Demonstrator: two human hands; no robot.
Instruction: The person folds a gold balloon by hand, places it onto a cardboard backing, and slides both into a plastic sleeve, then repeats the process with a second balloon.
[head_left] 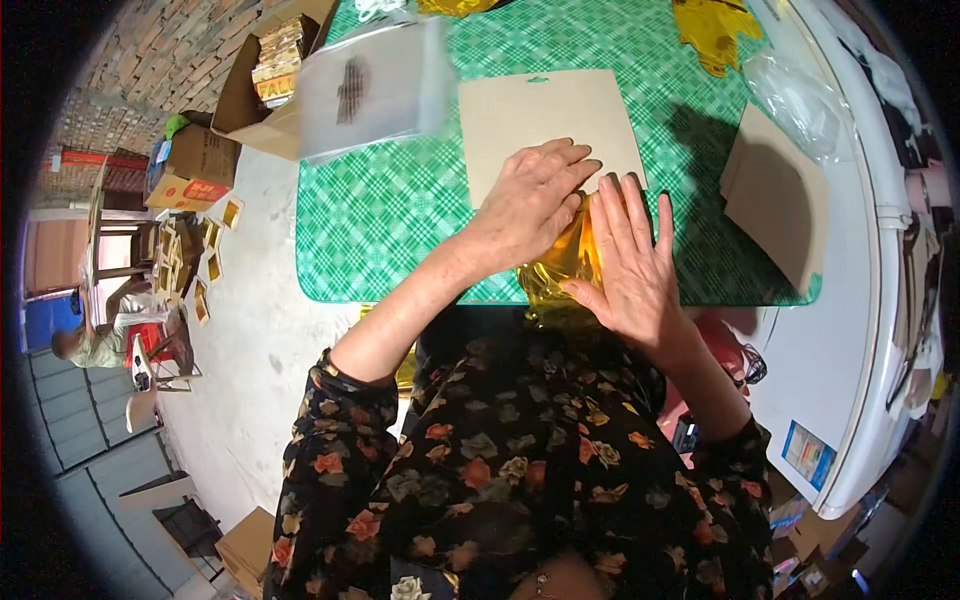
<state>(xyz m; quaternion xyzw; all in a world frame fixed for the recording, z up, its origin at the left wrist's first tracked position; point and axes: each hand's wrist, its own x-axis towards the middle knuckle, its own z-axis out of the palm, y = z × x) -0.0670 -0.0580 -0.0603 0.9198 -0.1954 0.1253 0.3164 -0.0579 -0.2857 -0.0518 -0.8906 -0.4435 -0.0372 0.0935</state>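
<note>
My left hand (535, 200) lies palm down over the lower part of a beige cardboard sheet (525, 120) with a small hanging slot at its top edge. Its fingers stretch to the right, fairly close together. Shiny gold foil (565, 258) shows between my hands and hangs over the table's near edge. Spread flat on the foil's right side is my right hand (637, 262), fingers pointing away from me and thumb out to the left. The part of the foil and card beneath my palms is hidden.
A green plaid cloth covers the table (390, 230). Clear plastic bags (375, 85) lie at the back left, more cardboard sheets (775, 190) at the right, and gold foil (715, 35) at the back right. Cardboard boxes (195, 165) stand left; another person (105, 345) sits far left.
</note>
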